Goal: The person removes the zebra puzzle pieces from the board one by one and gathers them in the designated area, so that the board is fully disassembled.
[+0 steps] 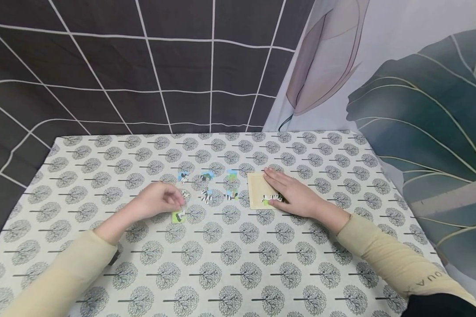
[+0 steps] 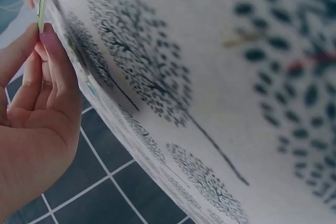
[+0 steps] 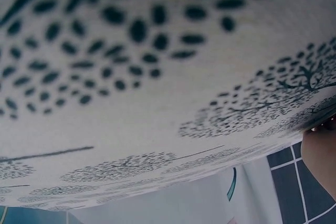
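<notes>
My left hand (image 1: 158, 200) pinches a green puzzle piece (image 1: 178, 216) with a black-and-white patch. In the left wrist view, the thin piece (image 2: 42, 4) appears edge-on between thumb and fingertip of the left hand (image 2: 44, 82). My right hand (image 1: 295, 193) lies with fingers extended over the right part of a pale wooden puzzle tray (image 1: 258, 187). A black-and-white striped piece with green (image 1: 270, 198) sits in the tray's lower part, partly covered by that hand. Only an edge of the right hand (image 3: 320, 153) shows in the right wrist view.
Several loose zebra-pattern pieces lie left of the tray, among them a striped one (image 1: 206, 197), a blue-green one (image 1: 232, 175) and a blue one (image 1: 183, 177). A tree-print cloth (image 1: 222, 290) covers the table. Behind stands a dark gridded curtain (image 1: 182, 61).
</notes>
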`<action>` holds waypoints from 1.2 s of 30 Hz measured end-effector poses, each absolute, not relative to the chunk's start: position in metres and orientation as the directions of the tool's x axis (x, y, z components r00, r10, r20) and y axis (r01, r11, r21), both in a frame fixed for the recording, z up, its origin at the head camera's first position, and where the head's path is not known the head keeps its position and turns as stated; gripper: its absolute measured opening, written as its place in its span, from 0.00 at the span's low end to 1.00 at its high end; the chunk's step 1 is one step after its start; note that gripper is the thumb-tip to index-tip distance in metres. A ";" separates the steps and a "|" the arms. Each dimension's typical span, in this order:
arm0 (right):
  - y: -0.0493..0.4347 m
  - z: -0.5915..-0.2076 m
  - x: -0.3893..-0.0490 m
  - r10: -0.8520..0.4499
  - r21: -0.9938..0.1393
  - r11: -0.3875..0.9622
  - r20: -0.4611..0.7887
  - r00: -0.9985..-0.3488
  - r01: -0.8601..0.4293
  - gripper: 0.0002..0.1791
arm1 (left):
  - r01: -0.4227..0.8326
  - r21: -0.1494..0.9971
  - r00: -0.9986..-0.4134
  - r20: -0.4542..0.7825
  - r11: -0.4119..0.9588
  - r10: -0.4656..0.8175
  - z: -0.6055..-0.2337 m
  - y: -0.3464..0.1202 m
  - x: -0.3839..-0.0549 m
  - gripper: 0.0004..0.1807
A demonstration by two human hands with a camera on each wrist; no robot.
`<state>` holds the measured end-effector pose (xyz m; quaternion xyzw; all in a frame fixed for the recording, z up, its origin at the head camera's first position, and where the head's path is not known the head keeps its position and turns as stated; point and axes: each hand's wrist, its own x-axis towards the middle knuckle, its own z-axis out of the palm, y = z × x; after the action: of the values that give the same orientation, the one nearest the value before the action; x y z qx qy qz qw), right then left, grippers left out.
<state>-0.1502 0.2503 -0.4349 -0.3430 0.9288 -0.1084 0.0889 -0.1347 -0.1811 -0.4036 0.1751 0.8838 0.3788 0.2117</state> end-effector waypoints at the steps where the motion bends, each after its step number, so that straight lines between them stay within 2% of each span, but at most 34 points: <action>1: 0.250 -0.435 -0.150 -0.657 -0.261 0.741 -0.090 -0.748 -0.619 0.46 | 0.150 0.740 -0.850 -0.242 0.656 0.468 -0.404 -0.181 -0.134 0.07; 11: 0.248 -0.436 -0.151 -0.658 -0.259 0.741 -0.094 -0.747 -0.620 0.46 | 0.157 0.726 -0.851 -0.244 0.669 0.465 -0.407 -0.180 -0.132 0.07; 24: 0.252 -0.437 -0.151 -0.659 -0.274 0.736 -0.084 -0.747 -0.619 0.46 | 0.195 0.707 -0.874 -0.190 0.680 0.447 -0.401 -0.173 -0.139 0.05; 36: 0.252 -0.434 -0.152 -0.668 -0.285 0.728 -0.089 -0.739 -0.624 0.46 | 0.302 0.719 -0.817 -0.143 0.627 0.558 -0.390 -0.116 -0.171 0.04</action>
<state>-0.1516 0.2524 -0.4335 -0.3493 0.9247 -0.1191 0.0931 -0.1705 -0.1161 -0.3904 0.2433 0.8838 0.3571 0.1794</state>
